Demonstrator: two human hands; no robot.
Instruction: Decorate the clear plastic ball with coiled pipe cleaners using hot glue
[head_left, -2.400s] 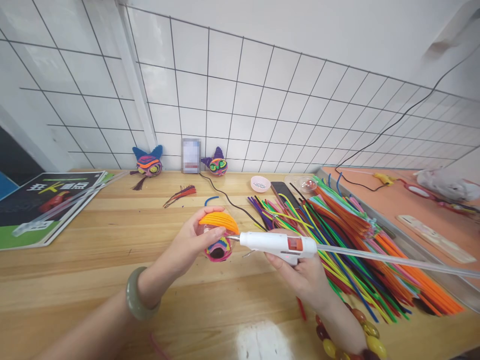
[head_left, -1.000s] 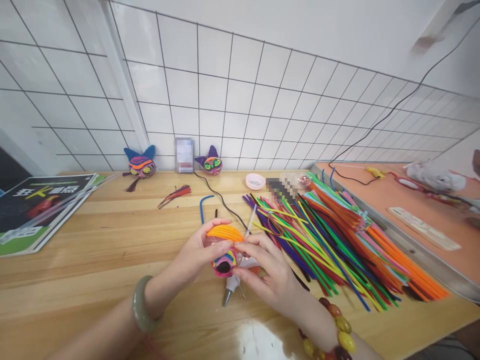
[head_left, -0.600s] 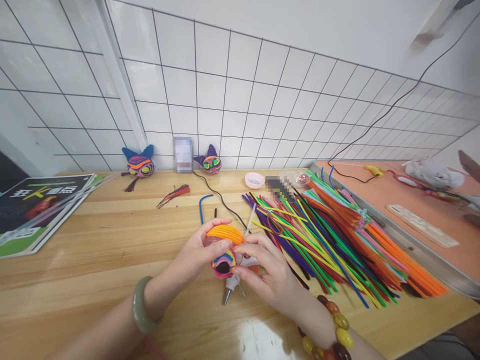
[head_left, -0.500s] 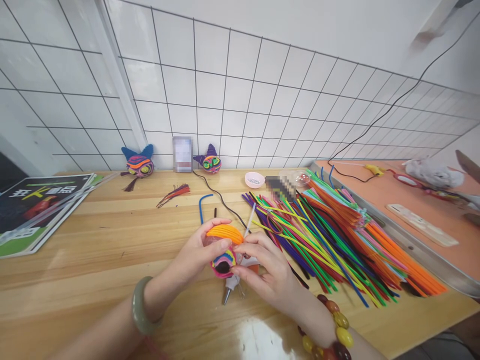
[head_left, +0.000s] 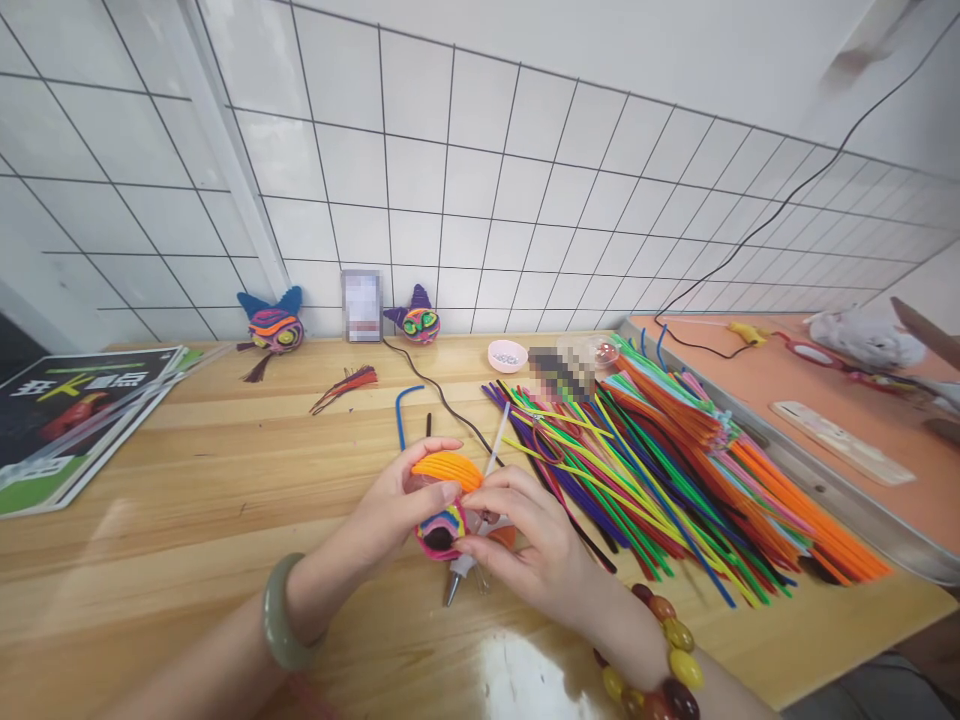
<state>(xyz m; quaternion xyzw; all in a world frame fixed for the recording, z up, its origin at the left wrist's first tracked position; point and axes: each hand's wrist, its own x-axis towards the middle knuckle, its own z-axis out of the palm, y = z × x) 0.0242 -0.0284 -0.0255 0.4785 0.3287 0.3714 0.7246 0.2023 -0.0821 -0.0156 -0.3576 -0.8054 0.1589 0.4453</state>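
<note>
Between my hands is a round craft ball (head_left: 447,468) covered in coloured pipe cleaners, with orange rows on top and blue, yellow, pink and black coils on the near side. My left hand (head_left: 401,500) wraps round its left side, thumb across the front. The fingers of my right hand (head_left: 536,535) are curled against the ball's right edge, thumb at the black coil. Under the hands lies a glue gun (head_left: 459,578), its metal nozzle pointing toward me and a whitish glue stick (head_left: 498,438) sticking out behind. My right hand covers much of its body.
Many loose pipe cleaners (head_left: 660,480) spread over the right of the wooden table (head_left: 225,560). Two finished cat-eared balls, one blue-eared (head_left: 276,328) and one purple-eared (head_left: 420,322), stand by the wall. A pink bowl (head_left: 508,356) sits behind; a magazine (head_left: 82,420) lies left.
The ball shifts very slightly left and down with both hands, and its front coils turn a little. My right fingers stay at its right edge. The view moves slightly.
</note>
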